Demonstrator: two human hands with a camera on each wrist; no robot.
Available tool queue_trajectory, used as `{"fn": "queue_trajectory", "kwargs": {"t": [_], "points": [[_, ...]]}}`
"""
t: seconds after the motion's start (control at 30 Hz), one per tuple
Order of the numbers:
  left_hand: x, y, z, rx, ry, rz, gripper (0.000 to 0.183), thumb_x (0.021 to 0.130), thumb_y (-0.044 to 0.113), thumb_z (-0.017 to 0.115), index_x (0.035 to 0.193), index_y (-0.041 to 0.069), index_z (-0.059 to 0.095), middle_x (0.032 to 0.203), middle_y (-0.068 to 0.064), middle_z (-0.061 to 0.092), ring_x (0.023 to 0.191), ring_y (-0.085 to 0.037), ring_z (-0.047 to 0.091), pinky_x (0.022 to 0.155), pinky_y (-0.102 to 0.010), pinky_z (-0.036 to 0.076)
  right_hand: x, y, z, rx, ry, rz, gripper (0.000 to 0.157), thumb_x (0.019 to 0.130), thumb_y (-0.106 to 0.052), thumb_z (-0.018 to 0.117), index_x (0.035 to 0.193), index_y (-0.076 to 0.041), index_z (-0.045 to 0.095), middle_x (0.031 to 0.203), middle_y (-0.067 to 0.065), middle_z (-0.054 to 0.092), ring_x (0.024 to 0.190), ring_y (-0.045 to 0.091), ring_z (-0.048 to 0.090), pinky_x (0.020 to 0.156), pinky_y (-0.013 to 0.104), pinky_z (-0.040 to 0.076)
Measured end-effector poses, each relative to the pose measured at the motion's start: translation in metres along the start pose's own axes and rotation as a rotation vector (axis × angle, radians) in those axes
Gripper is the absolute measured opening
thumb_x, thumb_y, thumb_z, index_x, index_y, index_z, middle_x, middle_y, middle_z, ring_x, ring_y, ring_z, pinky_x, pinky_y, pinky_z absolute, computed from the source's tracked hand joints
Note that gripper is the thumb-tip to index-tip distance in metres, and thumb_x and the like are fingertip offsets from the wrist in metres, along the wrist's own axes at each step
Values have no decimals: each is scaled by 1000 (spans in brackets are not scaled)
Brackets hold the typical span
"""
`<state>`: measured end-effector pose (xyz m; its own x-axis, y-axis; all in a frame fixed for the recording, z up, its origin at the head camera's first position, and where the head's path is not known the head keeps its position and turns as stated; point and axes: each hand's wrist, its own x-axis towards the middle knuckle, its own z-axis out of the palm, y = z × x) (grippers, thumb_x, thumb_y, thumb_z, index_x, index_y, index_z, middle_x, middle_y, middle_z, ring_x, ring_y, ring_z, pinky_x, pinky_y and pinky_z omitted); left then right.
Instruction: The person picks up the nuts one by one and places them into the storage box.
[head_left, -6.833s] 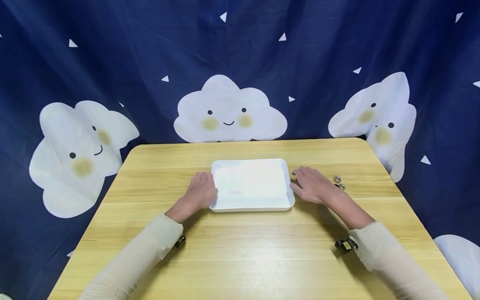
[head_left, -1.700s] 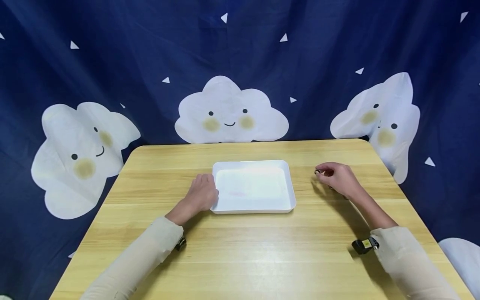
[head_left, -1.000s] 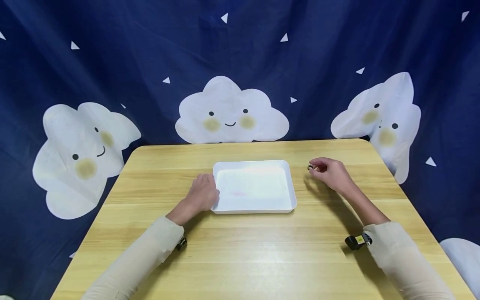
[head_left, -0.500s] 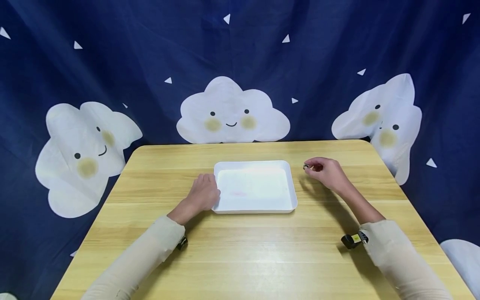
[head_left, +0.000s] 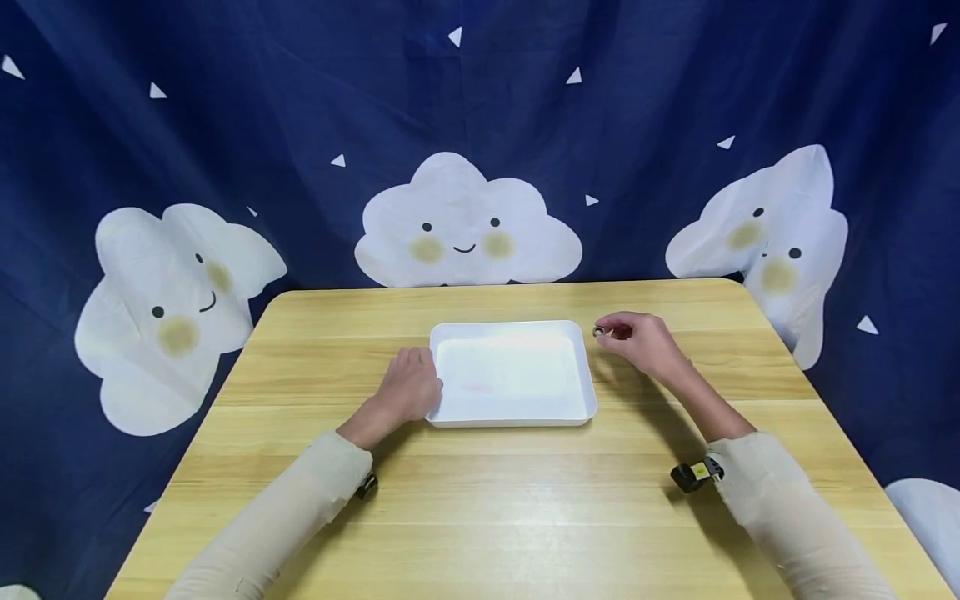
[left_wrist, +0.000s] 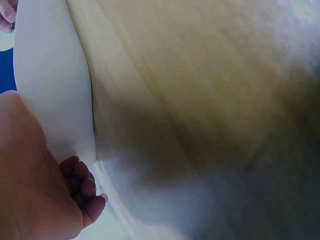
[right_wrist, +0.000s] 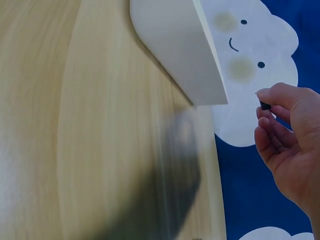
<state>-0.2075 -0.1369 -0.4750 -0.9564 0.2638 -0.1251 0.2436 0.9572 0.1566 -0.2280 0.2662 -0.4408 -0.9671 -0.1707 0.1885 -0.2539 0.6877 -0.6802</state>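
A shallow white tray (head_left: 517,375) lies on the wooden table, nothing visible inside it. My left hand (head_left: 407,387) grips the tray's left side, its fingers curled at the rim; in the left wrist view the same hand (left_wrist: 40,185) is beside the white wall. Just off the tray's back right corner, my right hand (head_left: 641,340) pinches a small metal ring (head_left: 598,331) between thumb and fingertips, raised above the table. The right wrist view shows only a dark edge of the ring (right_wrist: 265,106) in the right hand (right_wrist: 295,135); its exact kind is unclear.
The wooden table (head_left: 495,508) has rounded far corners and ends at a dark blue curtain (head_left: 465,83) printed with white clouds. Black wrist cameras hang under both sleeves. The right forearm covers the patch where small metal rings lay earlier.
Earlier, small metal rings lay right of the tray beside my right hand. That hand now holds one and has moved left, close to the tray's corner. The left hand stays at the tray.
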Motion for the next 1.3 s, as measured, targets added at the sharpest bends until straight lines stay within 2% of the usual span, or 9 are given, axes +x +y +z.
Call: {"fn": "queue_trajectory", "kwargs": {"t": [0.43,0.77,0.97,1.3], "points": [[0,1,2,0,0,-1,35,100,24,47,118,-6,46,105,-14,45,100,-31,39,87,-39,35,8,-10,8,0,-46,-50,23,91,-10,75,114,-3,78,105,16,79,92,25,71,75,16,52],[1,2,0,-11,-7,-12,37,101,25,48,121,-7,46,106,-14,46,100,-31,39,87,-39,36,14,-17,15,5,-87,-14,25,92,-16,76,115,-4,78,106,15,79,92,24,71,75,19,53],[2,3,0,-19,-23,-21,38,101,26,48,121,-6,45,107,-14,45,102,-31,38,89,-39,36,17,-21,19,3,-96,-38,24,91,-15,77,112,-4,78,104,14,79,90,22,71,75,19,53],[3,1,1,3,3,-12,36,101,26,48,118,-6,47,105,-15,48,100,-31,40,88,-39,37,24,-28,32,24,-115,-59,22,90,-14,79,110,-4,79,101,13,79,86,19,69,72,19,53]]}}
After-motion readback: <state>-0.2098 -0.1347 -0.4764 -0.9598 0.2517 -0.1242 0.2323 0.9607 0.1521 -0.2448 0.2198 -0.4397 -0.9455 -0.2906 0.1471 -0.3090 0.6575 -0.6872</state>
